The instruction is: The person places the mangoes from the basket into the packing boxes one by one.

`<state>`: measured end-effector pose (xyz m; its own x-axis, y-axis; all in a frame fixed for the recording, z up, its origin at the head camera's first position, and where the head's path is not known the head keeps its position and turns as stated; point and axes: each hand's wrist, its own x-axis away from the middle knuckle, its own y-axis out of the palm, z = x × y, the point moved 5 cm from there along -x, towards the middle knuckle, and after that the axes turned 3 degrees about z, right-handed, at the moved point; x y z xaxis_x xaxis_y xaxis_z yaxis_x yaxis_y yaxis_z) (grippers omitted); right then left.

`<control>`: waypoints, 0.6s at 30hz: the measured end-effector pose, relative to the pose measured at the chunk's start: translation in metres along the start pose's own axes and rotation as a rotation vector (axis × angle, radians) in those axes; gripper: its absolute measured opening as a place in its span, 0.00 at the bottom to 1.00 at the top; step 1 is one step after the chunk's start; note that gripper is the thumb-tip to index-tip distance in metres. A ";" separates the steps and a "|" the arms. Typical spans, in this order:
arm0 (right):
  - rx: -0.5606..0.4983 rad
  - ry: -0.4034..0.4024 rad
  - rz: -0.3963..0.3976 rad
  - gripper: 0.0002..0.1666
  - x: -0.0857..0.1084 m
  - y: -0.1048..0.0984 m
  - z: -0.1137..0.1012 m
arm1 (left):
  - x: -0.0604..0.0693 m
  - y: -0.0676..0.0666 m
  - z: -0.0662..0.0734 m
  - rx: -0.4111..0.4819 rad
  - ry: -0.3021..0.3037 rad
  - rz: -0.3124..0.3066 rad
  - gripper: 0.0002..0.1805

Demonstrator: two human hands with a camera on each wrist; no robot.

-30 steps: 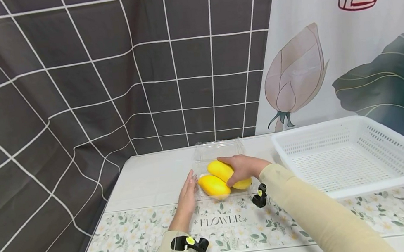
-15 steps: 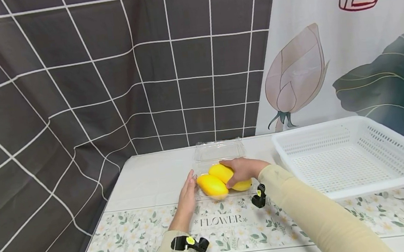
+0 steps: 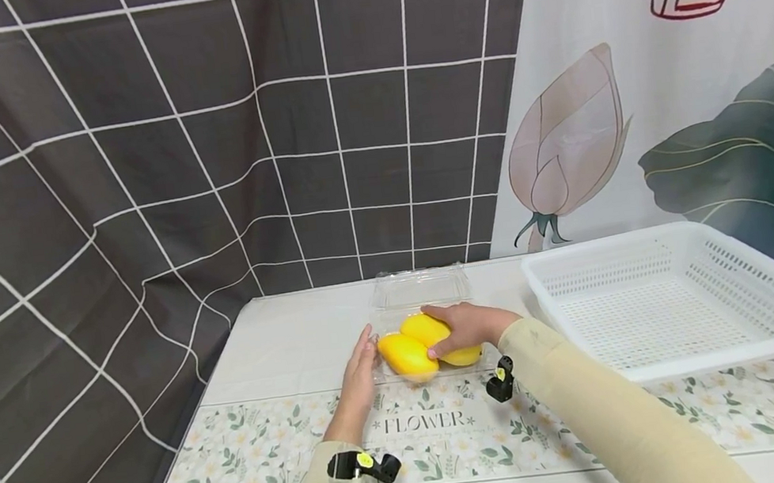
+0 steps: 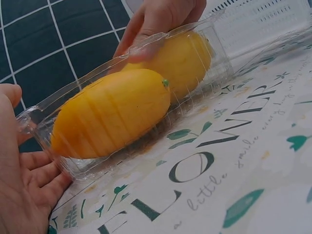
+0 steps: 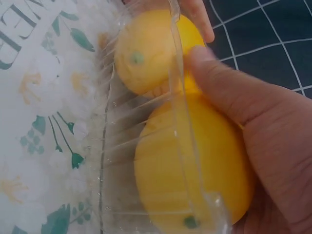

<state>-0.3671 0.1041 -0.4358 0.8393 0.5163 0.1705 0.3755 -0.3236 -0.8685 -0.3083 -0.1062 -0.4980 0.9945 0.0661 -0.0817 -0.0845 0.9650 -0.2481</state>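
Observation:
A clear plastic box with its lid [image 3: 421, 287] folded back holds yellow mangoes: one at the left [image 3: 407, 356], one behind it [image 3: 426, 329] and one at the right [image 3: 464, 355]. The left hand [image 3: 358, 376] rests against the box's left end, fingers extended, as the left wrist view confirms beside the left mango [image 4: 112, 114]. Over the fruit lies the right hand [image 3: 467, 325], fingers curved round the mangoes inside the box. Its thumb touches the fruit in the right wrist view, next to the near mango [image 5: 190, 165]; its other fingers are mostly hidden.
A white perforated basket [image 3: 652, 307] stands on the table to the right. Across the table runs a floral printed strip [image 3: 267, 450] in front of the box. A dark gridded curtain [image 3: 295, 124] and a white printed curtain [image 3: 556, 23] hang behind.
The right hand has moved slightly down with the mangoes, and the left mango has settled a little left and up. The left hand has stayed at the box's end.

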 end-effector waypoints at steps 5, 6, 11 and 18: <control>0.002 -0.069 0.268 0.39 0.005 -0.008 0.005 | -0.003 -0.001 -0.003 0.077 -0.009 -0.016 0.31; -0.022 -0.068 0.341 0.36 0.007 -0.010 0.007 | -0.003 -0.001 -0.003 0.104 -0.018 -0.018 0.31; -0.281 -0.004 0.654 0.29 0.021 -0.012 0.021 | -0.007 -0.005 -0.003 0.219 -0.030 -0.020 0.32; -0.678 0.144 0.861 0.28 0.034 0.002 0.051 | -0.014 -0.005 -0.003 0.344 -0.029 -0.038 0.32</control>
<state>-0.3581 0.1612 -0.4553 0.9448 -0.1732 -0.2782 -0.2557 -0.9206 -0.2951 -0.3223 -0.1130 -0.4988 0.9983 0.0310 -0.0502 -0.0264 0.9956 0.0903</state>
